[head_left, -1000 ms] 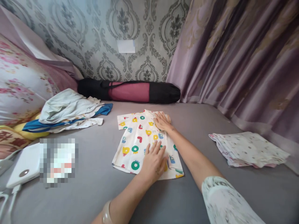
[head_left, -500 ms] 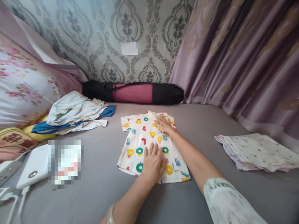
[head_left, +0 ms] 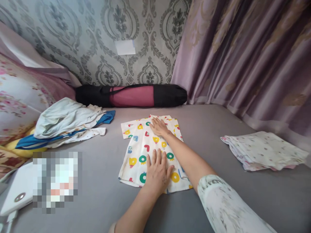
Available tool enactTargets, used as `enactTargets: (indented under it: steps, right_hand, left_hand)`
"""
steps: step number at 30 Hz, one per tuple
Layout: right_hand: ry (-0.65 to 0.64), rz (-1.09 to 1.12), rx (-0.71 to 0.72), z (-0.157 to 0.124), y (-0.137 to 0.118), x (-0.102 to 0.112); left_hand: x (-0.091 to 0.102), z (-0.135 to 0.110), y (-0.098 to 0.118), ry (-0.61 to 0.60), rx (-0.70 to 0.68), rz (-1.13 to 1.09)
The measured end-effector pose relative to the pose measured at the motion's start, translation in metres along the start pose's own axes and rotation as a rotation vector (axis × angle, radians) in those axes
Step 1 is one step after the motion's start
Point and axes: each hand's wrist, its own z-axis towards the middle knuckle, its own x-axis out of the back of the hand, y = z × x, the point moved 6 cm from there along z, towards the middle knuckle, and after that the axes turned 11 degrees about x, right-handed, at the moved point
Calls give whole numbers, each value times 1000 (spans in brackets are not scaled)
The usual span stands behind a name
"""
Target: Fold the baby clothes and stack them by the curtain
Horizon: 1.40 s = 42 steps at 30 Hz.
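Observation:
A small white short-sleeved shirt (head_left: 139,153) printed with colourful letters and ducks lies spread on the grey bed sheet (head_left: 97,181). Flat on its lower middle rests my left hand (head_left: 157,170), fingers stretched out and pointing away from me. Farther up, just below the collar, my right hand (head_left: 159,126) lies palm down with its fingers apart. The right forearm crosses over the shirt's right side and hides part of it. The left sleeve of the shirt, as I see it, sticks out flat.
Folded printed cloths (head_left: 264,150) lie in a stack at right. Left is a crumpled pile of white and blue clothes (head_left: 65,118), with a white power bank (head_left: 20,186) and a blurred item (head_left: 62,181) nearer me. A black and pink roll bag (head_left: 132,96) lies along the wall.
My right hand has slid leftward across the top of the shirt, towards the middle below the collar. My left hand stays on the lower part. The view has turned slightly right.

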Motion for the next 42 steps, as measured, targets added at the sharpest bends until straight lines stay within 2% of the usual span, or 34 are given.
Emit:
enactTargets:
  steps: [6,9,11,15,20,25,29,32,36,39,42]
  right_hand:
    - [-22,147,-4,-3,4,18]
    - [85,134,-89,-15,22,36]
    - [115,77,-172,-28,36,41]
    - [61,-1,-243,-49,53,29]
    - [78,-62,-234,-54,52,15]
    - [68,-32,-231,-51,53,19]
    - [59,72,-248,-63,58,33]
    - [63,48,-216,-83,53,36]
    - [26,-27,-187,-107,40,20]
    - [37,-55,-205,-112,33,8]
    - [49,-34,-205,-112,30,8]
  left_hand:
    - [2,-1,0,-17,-2,-8]
    - [5,-1,0,21,-1,-14]
    - [9,-1,0,63,6,-10]
    - [11,-2,-1,97,29,1]
    - [2,-3,-2,43,20,16]
    - [5,-3,-1,21,13,26]
    - [15,0,-2,3,23,-4]
    - [21,3,-8,15,57,-31]
    - [26,7,-19,41,101,-63]
    - [28,9,-25,43,109,-86]
    - [30,10,-28,46,114,-105]
